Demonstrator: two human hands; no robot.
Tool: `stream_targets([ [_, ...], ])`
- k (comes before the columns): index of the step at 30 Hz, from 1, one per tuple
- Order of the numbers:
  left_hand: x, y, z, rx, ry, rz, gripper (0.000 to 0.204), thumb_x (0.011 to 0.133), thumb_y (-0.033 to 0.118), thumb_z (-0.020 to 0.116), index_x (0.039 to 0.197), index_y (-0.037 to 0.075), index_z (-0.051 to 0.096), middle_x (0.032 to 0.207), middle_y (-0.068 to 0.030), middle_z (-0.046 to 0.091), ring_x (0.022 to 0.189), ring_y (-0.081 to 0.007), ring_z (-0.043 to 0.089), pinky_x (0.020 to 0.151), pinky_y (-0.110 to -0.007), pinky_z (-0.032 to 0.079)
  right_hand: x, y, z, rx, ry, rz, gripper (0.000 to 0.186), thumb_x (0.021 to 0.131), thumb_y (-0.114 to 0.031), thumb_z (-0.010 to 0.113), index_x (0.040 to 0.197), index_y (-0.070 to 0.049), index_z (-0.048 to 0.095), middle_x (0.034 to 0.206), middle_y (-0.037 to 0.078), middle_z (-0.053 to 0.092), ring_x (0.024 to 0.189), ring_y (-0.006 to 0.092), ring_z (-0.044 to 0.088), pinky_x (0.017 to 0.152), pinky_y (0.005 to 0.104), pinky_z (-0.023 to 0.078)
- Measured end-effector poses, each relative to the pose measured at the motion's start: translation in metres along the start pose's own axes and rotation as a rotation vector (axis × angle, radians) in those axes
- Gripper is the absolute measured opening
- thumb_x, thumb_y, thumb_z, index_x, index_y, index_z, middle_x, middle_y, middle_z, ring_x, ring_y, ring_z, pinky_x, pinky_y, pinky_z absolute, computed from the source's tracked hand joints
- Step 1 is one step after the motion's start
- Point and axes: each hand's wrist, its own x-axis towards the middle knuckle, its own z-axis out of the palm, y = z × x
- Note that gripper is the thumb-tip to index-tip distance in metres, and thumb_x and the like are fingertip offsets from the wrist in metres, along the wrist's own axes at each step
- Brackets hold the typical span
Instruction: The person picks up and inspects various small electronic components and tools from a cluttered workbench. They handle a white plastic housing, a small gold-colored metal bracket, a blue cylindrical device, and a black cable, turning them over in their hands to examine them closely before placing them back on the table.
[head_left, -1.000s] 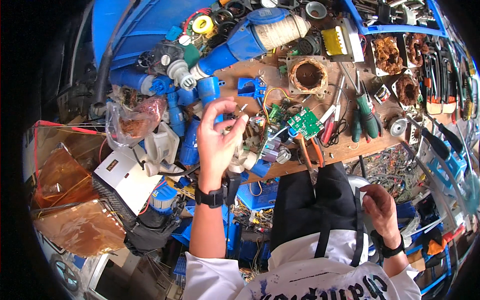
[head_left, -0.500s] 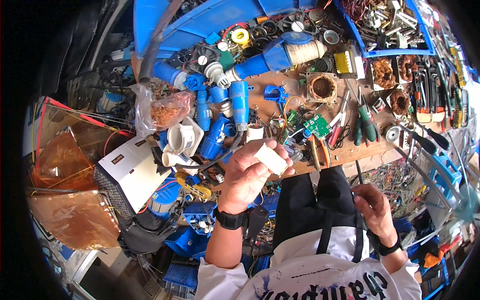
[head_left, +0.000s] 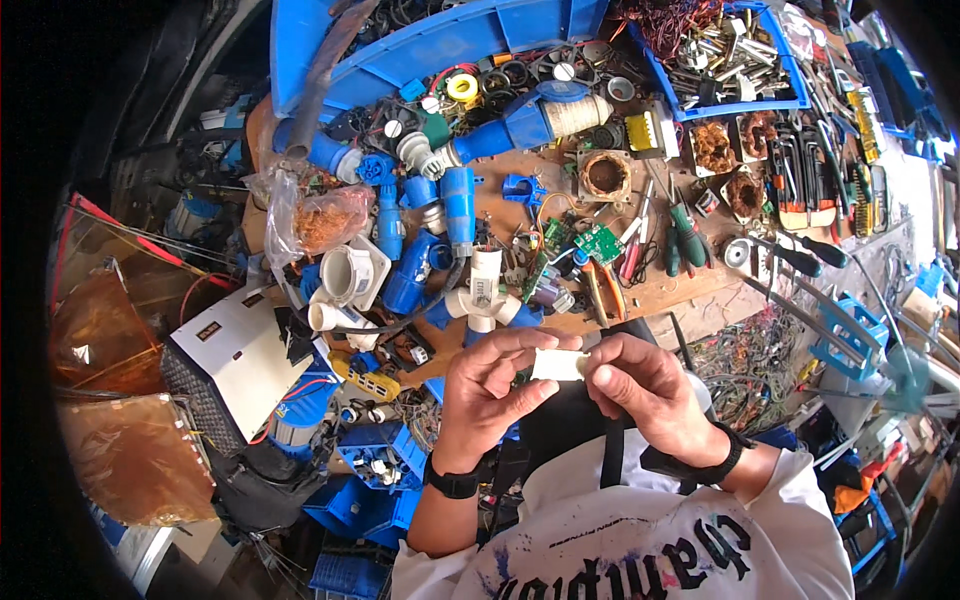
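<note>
A small cream-coloured rectangular piece (head_left: 558,365) is held up in front of my body, below the bench edge. My left hand (head_left: 497,385) pinches its left side between thumb and fingers. From the other side my right hand (head_left: 640,385) grips its right end, thumb and fingertips pressed together there. What the piece is made of, and its underside, I cannot make out. Beyond the hands, a white cross-shaped fitting with blue ends (head_left: 483,300) stands at the bench's near edge. Pliers with orange handles (head_left: 606,290) lie a little to the right of it.
Blue industrial plugs (head_left: 458,205) crowd the left of the wooden bench (head_left: 690,295). A green circuit board (head_left: 600,243), screwdrivers (head_left: 688,240) and rusty square parts (head_left: 605,175) lie across it. A blue bin of metal pieces (head_left: 735,60) stands behind. Blue crates (head_left: 385,455) sit lower left.
My right hand has come up from beside my leg and taken the right end of the cream piece. My left hand has lowered it slightly. The view has shifted right.
</note>
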Motion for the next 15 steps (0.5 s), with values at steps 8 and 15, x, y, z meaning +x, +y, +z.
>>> stream_targets([
  [8,-0.022,0.014,0.009,-0.056,0.174,-0.069,0.033,0.083,0.0,0.071,0.114,-0.003,0.06,0.114,-0.0136,0.063,0.105,-0.0217,0.061,0.092,-0.034,0.05,-0.001,-0.001,0.007,-0.129,0.031,0.014,0.013,0.095,-0.015,0.063,0.095,-0.003,0.06,0.076,-0.005,0.054,0.064,0.0032,0.047,0.058,0.02,0.038],
  [15,-0.033,0.017,0.014,0.168,0.225,-0.095,0.014,0.086,-0.002,0.068,0.099,-0.003,0.065,0.105,-0.0105,0.061,0.09,-0.0123,0.058,0.078,-0.025,0.05,-0.004,0.006,0.008,-0.403,0.074,-0.233,0.009,0.09,-0.008,0.066,0.088,-0.001,0.06,0.079,0.0,0.056,0.066,0.0054,0.048,0.058,0.0222,0.039],
])
